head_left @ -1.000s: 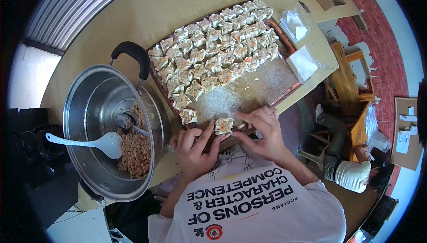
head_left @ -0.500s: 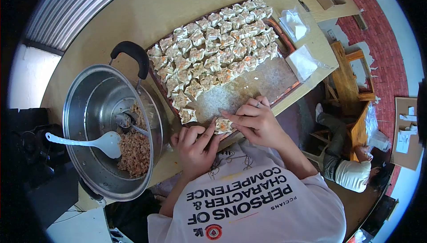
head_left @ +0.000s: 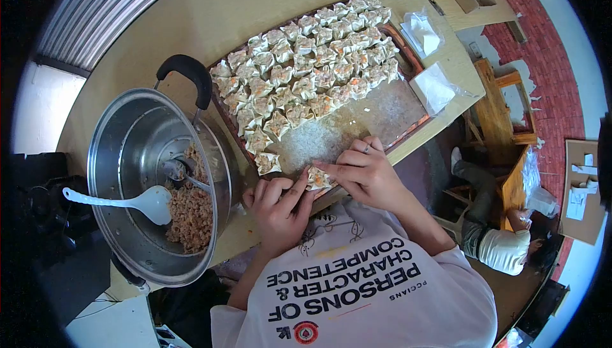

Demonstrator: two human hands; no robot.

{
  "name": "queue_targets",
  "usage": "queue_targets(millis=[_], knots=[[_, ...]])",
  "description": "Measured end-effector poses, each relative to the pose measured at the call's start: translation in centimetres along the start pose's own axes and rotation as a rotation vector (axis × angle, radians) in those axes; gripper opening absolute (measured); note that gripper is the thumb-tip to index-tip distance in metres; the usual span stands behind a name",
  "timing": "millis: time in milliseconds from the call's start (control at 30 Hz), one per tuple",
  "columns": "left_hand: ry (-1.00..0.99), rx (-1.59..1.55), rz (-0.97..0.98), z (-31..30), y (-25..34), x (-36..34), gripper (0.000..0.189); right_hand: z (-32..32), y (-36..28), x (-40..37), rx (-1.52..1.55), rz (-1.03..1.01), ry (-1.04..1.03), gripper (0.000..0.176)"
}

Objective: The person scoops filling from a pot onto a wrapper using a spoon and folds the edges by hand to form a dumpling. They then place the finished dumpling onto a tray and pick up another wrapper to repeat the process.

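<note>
At the tray's near edge, a dumpling [head_left: 317, 178] with an orange bit on top sits between my two hands. My left hand [head_left: 278, 213] has its fingertips pressed against one side of it. From the other side, my right hand [head_left: 366, 171], with a ring on one finger, holds it with closed fingers. The tray [head_left: 382, 118] bears several rows of open-topped dumplings [head_left: 305, 87]. One single dumpling [head_left: 268, 163] lies close beyond my left hand.
At the left, a large metal pot [head_left: 131, 233] holds ground filling [head_left: 191, 217], a white ladle [head_left: 153, 204] and a metal spoon. Plastic packs of white wrappers [head_left: 435, 90] lie right of the tray. A person [head_left: 503, 251] sits at the far right.
The view has shifted slightly. Both hands remain at the same dumpling, with hardly any finger movement.
</note>
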State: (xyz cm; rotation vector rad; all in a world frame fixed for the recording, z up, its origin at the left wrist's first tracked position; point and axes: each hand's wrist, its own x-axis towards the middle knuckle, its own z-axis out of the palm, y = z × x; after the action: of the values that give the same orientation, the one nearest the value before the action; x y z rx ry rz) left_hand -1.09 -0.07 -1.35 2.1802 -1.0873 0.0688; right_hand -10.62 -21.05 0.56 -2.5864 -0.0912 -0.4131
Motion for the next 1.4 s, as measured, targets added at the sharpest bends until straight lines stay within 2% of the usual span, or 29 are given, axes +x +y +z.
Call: queue_targets(millis=[233, 533, 633, 700, 933, 1033, 1333, 1400], knots=[[-0.019, -0.017, -0.021, -0.2, 0.2, 0.0, 0.041, -0.1, 0.1, 0.1, 0.010, -0.020, 0.016, 0.047], [-0.032, -0.017, -0.006, -0.3, 0.0, 0.0, 0.041, -0.6, -0.6, 0.1, -0.088, -0.053, -0.060, 0.052], [-0.018, -0.035, -0.003, -0.3, 0.0, 0.1, 0.041, -1.0, -0.8, 0.1, -0.074, -0.039, -0.102, 0.054], [-0.012, -0.042, -0.009, -0.3, 0.1, 0.1, 0.041, -1.2, -1.4, -0.1, -0.012, 0.079, -0.070, 0.055], [-0.018, -0.038, 0.015, -0.4, -0.1, 0.1, 0.039, -0.1, -2.6, -1.3, -0.125, 0.088, -0.076, 0.060], [-0.019, -0.029, 0.027, -0.3, -0.2, 0.0, 0.039, 0.6, -2.5, -1.5, -0.218, 0.042, -0.034, 0.057], [0.079, -0.063, 0.036, -0.8, -0.2, -0.8, 0.045, 0.3, -2.4, -0.3, -0.146, 0.084, -0.004, 0.051], [0.107, -0.115, 0.040, -1.5, -0.5, -1.9, 0.046, 0.9, -1.9, 0.1, -0.112, 0.084, 0.057, 0.049]])
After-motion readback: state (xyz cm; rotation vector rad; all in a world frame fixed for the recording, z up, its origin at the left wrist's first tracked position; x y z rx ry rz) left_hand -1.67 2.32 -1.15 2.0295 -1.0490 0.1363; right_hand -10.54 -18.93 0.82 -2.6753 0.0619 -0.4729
